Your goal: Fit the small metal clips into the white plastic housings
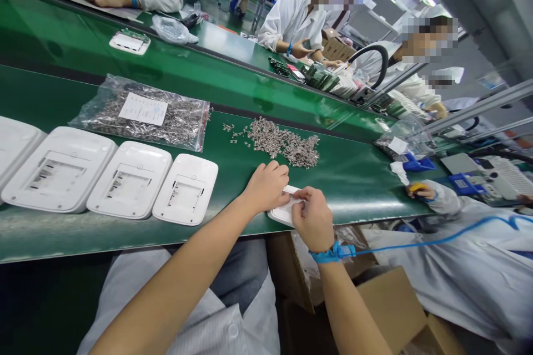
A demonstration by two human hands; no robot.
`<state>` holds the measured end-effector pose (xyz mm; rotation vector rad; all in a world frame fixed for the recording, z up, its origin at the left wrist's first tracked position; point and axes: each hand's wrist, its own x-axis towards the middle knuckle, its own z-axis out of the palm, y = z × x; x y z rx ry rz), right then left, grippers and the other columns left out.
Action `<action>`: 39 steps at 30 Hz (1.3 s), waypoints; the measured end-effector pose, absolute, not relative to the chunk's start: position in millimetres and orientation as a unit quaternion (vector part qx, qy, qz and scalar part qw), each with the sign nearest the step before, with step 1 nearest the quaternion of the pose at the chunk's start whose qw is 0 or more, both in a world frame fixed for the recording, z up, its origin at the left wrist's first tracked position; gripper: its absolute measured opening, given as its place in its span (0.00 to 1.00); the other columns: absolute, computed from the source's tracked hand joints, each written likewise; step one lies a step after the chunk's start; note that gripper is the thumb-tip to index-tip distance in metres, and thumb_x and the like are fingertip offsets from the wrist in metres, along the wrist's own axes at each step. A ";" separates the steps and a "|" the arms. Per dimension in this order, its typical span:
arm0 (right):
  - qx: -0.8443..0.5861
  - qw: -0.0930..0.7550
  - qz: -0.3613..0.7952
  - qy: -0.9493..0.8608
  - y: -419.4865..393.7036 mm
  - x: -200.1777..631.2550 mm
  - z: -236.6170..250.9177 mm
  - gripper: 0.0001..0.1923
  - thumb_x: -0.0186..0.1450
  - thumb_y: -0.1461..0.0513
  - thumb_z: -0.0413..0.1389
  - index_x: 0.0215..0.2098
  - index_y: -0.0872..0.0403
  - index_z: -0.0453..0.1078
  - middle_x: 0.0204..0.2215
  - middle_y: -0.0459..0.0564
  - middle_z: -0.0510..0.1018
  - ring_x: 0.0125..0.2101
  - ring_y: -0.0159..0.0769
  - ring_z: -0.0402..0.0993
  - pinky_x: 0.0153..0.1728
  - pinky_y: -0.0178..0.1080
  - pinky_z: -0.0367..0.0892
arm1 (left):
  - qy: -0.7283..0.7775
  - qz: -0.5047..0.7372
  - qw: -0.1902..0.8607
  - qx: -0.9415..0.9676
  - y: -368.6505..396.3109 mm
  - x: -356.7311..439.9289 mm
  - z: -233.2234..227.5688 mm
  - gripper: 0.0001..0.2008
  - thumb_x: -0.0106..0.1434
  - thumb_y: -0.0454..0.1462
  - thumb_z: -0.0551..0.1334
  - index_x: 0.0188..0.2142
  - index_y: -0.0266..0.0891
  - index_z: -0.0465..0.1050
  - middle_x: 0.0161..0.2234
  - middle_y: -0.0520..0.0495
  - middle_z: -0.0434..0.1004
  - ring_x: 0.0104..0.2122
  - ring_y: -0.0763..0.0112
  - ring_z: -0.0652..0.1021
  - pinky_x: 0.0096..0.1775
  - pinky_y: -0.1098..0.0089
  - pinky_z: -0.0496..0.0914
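Observation:
A white plastic housing (283, 214) lies at the front edge of the green bench, largely covered by my hands. My left hand (267, 184) is closed over its far left side, the fingers curled onto it. My right hand (315, 217), with a blue wrist strap, is at the right side; thumb and fingers are pinched together over the housing. Whatever is between those fingertips is too small or hidden to make out. Just beyond my hands, small metal pieces (283, 143) lie in a loose pile.
Several white housings with battery compartments (185, 191) stand in a row to the left. Behind them lies a clear bag of metal parts (179, 122). A blue cord (416, 244) runs right from my strap. Cardboard boxes (391, 302) sit below the bench. Co-workers sit opposite and at right.

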<state>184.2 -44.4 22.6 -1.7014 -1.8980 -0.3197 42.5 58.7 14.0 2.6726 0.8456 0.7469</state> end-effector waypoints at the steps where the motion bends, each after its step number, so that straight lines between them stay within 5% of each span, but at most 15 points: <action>1: -0.634 0.276 -0.129 -0.711 -44.7 184.0 22.6 0.10 0.63 0.70 0.48 0.40 0.52 0.64 0.35 0.51 0.74 0.37 0.41 0.72 0.39 0.42 0.70 | 0.289 0.253 0.118 0.916 58.7 42.4 14.4 0.08 0.62 0.40 0.62 0.30 0.38 0.71 0.41 0.46 0.72 0.43 0.62 0.68 0.36 0.61 0.60; 16: -0.637 0.286 -0.135 -0.703 -43.0 184.3 29.1 0.07 0.65 0.67 0.53 0.42 0.54 0.68 0.36 0.51 0.77 0.39 0.40 0.71 0.40 0.41 0.68 | 0.277 0.250 0.065 0.925 54.1 39.8 13.4 0.08 0.66 0.40 0.59 0.35 0.37 0.73 0.44 0.44 0.72 0.45 0.60 0.68 0.38 0.58 0.58; 24: -0.653 0.198 -0.104 -0.723 -26.1 204.3 35.7 0.07 0.62 0.62 0.57 0.36 0.54 0.76 0.37 0.53 0.78 0.40 0.45 0.68 0.42 0.46 0.66 | 0.286 0.272 0.138 0.908 59.6 38.0 10.7 0.07 0.63 0.40 0.63 0.34 0.38 0.74 0.43 0.47 0.72 0.46 0.61 0.67 0.40 0.62 0.61; 39: -0.610 0.210 -0.092 -0.758 -26.5 206.6 38.2 0.06 0.65 0.62 0.56 0.36 0.54 0.74 0.38 0.54 0.78 0.42 0.45 0.69 0.43 0.47 0.69 | 0.278 0.256 0.072 0.923 54.6 40.6 14.0 0.09 0.65 0.40 0.60 0.37 0.36 0.74 0.45 0.44 0.72 0.46 0.60 0.68 0.39 0.59 0.59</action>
